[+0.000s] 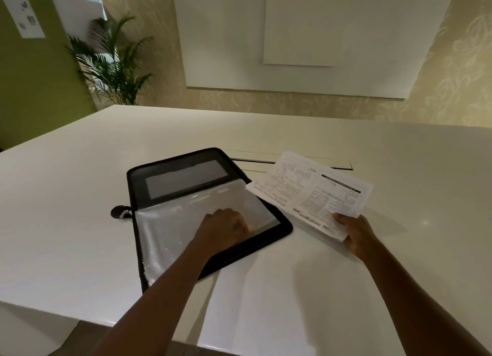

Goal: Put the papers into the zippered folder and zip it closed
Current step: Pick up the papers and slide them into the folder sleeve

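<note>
A black zippered folder lies open on the white table, its clear plastic sleeves facing up. Its zip pull hangs off the left edge. My left hand rests on the sleeves near their right edge, fingers curled down; whether it pinches a sleeve I cannot tell. My right hand grips the near corner of a stack of printed papers, held just right of the folder and slightly raised over the table.
A cable hatch with a dark slot sits in the table behind the papers. A potted palm stands beyond the table's far left corner. A whiteboard hangs on the back wall. The table's near edge is close to me.
</note>
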Tool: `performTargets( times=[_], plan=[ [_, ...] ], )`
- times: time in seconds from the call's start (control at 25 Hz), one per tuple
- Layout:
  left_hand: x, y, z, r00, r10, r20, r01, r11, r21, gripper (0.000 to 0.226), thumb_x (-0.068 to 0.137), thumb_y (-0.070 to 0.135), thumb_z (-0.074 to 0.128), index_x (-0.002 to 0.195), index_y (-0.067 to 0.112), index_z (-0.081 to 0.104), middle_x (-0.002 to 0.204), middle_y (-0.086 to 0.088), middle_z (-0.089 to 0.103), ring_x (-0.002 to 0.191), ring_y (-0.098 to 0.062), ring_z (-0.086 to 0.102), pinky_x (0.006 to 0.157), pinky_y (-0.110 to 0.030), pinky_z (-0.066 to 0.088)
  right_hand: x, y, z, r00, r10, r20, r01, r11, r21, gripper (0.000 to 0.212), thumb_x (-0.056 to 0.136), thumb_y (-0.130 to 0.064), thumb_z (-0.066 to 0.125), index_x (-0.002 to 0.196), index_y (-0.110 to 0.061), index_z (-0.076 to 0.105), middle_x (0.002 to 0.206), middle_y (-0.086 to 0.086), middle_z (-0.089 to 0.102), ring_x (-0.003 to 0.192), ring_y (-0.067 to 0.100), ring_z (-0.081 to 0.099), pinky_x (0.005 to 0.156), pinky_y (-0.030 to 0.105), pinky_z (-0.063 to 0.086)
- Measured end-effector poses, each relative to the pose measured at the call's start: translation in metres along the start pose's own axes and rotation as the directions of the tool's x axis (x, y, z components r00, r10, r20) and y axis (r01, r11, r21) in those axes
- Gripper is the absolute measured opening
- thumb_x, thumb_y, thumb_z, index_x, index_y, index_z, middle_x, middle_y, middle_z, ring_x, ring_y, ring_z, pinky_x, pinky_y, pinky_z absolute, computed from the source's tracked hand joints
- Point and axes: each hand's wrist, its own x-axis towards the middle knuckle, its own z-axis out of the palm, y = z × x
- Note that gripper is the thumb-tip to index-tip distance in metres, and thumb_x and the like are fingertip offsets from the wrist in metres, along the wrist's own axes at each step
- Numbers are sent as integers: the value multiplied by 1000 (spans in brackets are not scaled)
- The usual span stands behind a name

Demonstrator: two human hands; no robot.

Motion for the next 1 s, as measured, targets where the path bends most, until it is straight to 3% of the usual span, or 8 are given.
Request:
performTargets(
  times=[0.16,0.36,0.64,0.88,1.0],
  plan=[
    [34,35,15,959,-210,-192,218,976,25,48,89,54,47,122,21,58,116,-2,63,107,-24,57,88,-38,43,22,-11,-11,1000,-19,12,20,998,-53,38,89,5,60,125,-9,57,121,17,64,103,34,64,83,51,54],
    [69,55,26,866,-452,-214,455,890,-35,68,83,59,58,130,12,45,125,-12,53,114,-31,52,91,-43,44,58,-25,-20,996,-51,79,59,994,-96,40,88,5,60,126,-7,57,120,15,65,108,37,62,83,52,55],
    [80,46,28,821,-499,-277,477,866,-149,36,86,32,66,116,15,56,107,-5,65,92,-20,61,73,-30,46,97,-34,-16,984,-51,170,71,991,-117,32,87,5,62,114,-11,63,111,11,69,97,29,67,72,41,56],
    [82,45,32,779,-537,-323,483,843,-238,16,85,34,65,95,23,62,91,3,67,75,-12,60,71,-31,54,117,-45,-9,951,-23,307,91,974,-209,30,85,3,65,109,-16,66,108,7,71,95,27,69,69,39,58],
    [84,44,34,754,-567,-331,505,823,-259,14,87,40,62,83,28,58,81,7,65,63,-5,55,60,-24,43,126,-55,-6,907,17,420,109,955,-274,34,84,4,64,109,-18,67,108,6,73,96,26,70,67,35,60]
  ],
)
